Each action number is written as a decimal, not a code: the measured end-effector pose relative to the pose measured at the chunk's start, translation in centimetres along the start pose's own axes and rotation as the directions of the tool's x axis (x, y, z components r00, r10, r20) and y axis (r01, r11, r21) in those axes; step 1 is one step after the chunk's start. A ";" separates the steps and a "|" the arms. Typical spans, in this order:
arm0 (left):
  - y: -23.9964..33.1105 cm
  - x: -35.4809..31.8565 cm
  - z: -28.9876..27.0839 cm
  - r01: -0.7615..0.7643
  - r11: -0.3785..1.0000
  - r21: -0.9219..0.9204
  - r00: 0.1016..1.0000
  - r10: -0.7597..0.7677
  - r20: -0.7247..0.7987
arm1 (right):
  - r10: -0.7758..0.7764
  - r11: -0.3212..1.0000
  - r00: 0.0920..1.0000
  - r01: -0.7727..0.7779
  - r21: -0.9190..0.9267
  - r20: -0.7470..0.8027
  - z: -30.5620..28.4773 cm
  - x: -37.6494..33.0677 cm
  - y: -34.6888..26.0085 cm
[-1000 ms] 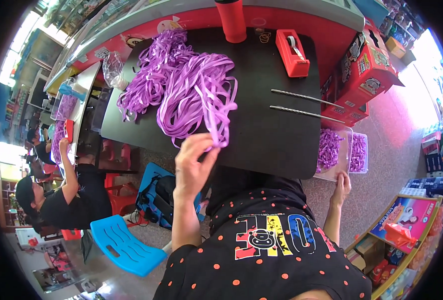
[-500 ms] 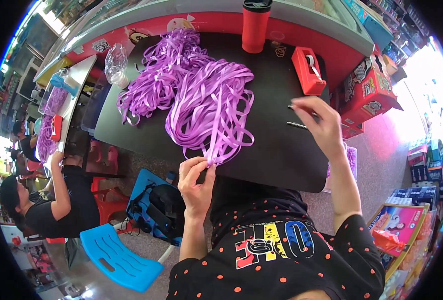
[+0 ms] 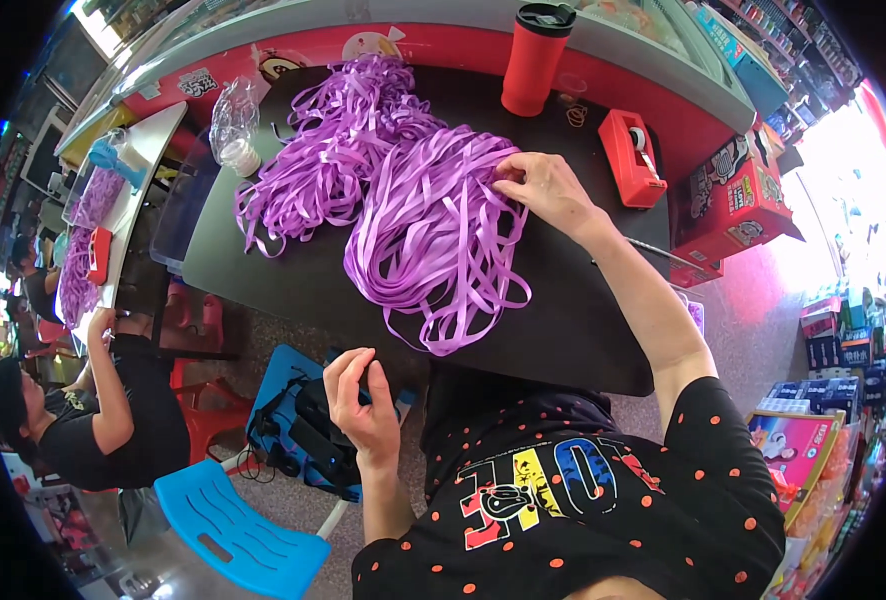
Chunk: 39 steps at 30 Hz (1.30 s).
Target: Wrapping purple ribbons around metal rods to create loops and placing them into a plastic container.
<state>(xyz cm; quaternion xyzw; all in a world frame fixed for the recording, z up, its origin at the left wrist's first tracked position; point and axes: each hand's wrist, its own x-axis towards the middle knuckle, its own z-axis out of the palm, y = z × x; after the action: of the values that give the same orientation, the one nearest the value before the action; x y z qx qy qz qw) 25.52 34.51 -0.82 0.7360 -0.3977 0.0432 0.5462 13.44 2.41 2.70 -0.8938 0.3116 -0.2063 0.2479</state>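
A looped bundle of flat purple ribbon [image 3: 413, 250] lies on the dark table [image 3: 593, 335], with a looser tangle of the same ribbon [image 3: 308, 180] behind it to the left. My right hand [image 3: 551, 192] reaches to the bundle's right edge, thumb and forefinger pinched on ribbon there. Off the table's near edge is my left hand [image 3: 363, 408], raised with its fingers loosely bent and nothing between them. A thin dark stick, partly covered by my right forearm, rests on the table's right side.
At the back stand a red tumbler [image 3: 537, 65], rubber bands [image 3: 576, 116] and a red tape dispenser [image 3: 631, 160]. A clear plastic bottle [image 3: 236, 130] is at the back left. Left of me are a blue stool [image 3: 243, 530], a bag [image 3: 308, 425] and a seated person [image 3: 103, 420] at another table.
My left hand has let go of the ribbon's near end and drawn back off the table. My right hand has moved left from the table's right side onto the bundle.
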 end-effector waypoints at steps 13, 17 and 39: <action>6.2 3.6 6.0 -0.228 0.951 -0.210 0.952 0.263 0.157 | 0.036 0.968 0.947 0.045 0.245 -0.319 -5.0 -3.7 -0.2; 7.8 5.0 7.8 -0.303 0.928 -0.219 0.903 0.353 0.247 | 0.153 0.841 0.818 0.188 0.508 -0.555 -11.1 -7.0 -0.5; 22.8 3.4 22.9 0.878 0.319 -0.358 0.216 0.403 0.889 | -0.107 0.979 0.928 0.036 -0.199 -0.357 -20.8 -21.8 -0.3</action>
<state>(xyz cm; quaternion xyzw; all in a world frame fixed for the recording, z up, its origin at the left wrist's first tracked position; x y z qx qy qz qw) 4.95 11.51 9.30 0.2243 -0.4114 -0.7415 0.4802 -13.05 10.47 14.68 -0.8698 0.3376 -0.3478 0.0921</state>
